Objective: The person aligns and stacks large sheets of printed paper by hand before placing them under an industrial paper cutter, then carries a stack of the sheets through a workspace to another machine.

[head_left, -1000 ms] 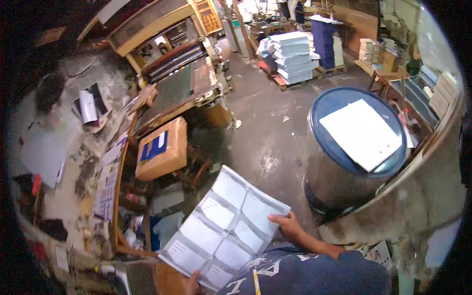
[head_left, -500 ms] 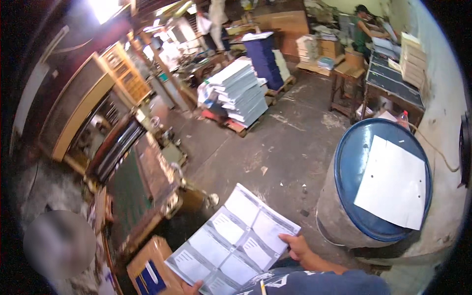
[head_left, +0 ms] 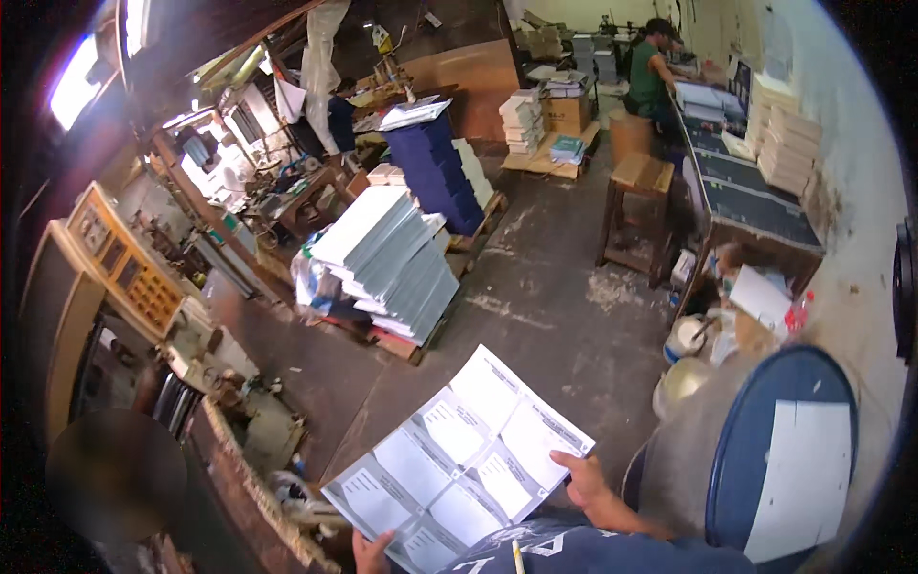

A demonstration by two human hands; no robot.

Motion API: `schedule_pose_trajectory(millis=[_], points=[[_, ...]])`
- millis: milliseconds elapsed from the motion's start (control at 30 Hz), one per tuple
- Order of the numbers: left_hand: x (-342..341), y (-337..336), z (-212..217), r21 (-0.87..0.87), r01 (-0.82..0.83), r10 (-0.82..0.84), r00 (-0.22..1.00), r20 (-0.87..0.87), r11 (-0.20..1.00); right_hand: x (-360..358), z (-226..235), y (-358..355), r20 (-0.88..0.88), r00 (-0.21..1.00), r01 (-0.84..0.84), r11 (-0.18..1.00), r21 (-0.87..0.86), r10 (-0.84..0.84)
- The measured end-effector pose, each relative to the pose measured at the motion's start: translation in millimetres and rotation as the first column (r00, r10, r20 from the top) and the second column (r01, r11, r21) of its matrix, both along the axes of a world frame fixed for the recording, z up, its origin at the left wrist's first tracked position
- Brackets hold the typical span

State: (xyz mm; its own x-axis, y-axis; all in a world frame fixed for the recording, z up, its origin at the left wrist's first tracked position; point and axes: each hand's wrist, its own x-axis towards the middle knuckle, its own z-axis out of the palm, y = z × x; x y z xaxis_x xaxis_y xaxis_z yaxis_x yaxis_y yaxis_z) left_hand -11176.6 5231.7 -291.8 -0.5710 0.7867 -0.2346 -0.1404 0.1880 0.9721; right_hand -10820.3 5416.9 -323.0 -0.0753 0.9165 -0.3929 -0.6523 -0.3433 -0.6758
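A large printed sheet [head_left: 457, 459], with a grid of grey-bordered white panels, is held out in front of my body. My right hand [head_left: 585, 486] grips its right edge, thumb on top. At the lower left corner my left hand [head_left: 371, 552] pinches the sheet, with only the thumb and part of the hand showing. The fingers beneath the paper are hidden. A pencil-like yellow stick [head_left: 517, 557] shows against my dark shirt.
A blue drum [head_left: 732, 459] with a white sheet [head_left: 801, 478] on it stands at right. Ahead are a pallet stack of paper [head_left: 387, 263], a dark blue stack [head_left: 430, 172], a wooden stool [head_left: 639, 182] and a long table [head_left: 751, 206]. A person [head_left: 650, 77] sits far off. Machinery [head_left: 215, 373] stands left.
My view has swung to the right and forward, so the stacks sit further left and the drum lower. The printed sheet stays in both hands.
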Motion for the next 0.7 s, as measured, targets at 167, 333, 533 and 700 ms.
schedule_pose_trajectory(millis=[167, 333, 533, 700], points=[[-19.0, 245.6, 5.0, 0.06, 0.16, -0.164, 0.984, 0.066, 0.985, -13.2, 3.0, 184.9, 0.002, 0.994, 0.105, 0.991, 0.079, -0.106], [-40.4, 511.8, 10.4, 0.099, 0.406, -0.41, 0.912, 0.02, 0.909, -15.0, 0.5, 364.5, -0.008, 0.955, 0.297, 0.952, 0.07, -0.297], [-9.2, 770.2, 3.2, -0.011, 0.607, -0.605, 0.793, 0.07, 0.794, 20.2, -7.4, 535.1, -0.063, 0.896, 0.444, 0.894, 0.058, -0.44], [56.1, 979.3, -4.6, 0.016, 0.726, -0.71, 0.668, 0.222, 0.688, 69.2, -50.0, 719.1, 0.034, 0.862, 0.501, 0.86, 0.098, -0.506]])
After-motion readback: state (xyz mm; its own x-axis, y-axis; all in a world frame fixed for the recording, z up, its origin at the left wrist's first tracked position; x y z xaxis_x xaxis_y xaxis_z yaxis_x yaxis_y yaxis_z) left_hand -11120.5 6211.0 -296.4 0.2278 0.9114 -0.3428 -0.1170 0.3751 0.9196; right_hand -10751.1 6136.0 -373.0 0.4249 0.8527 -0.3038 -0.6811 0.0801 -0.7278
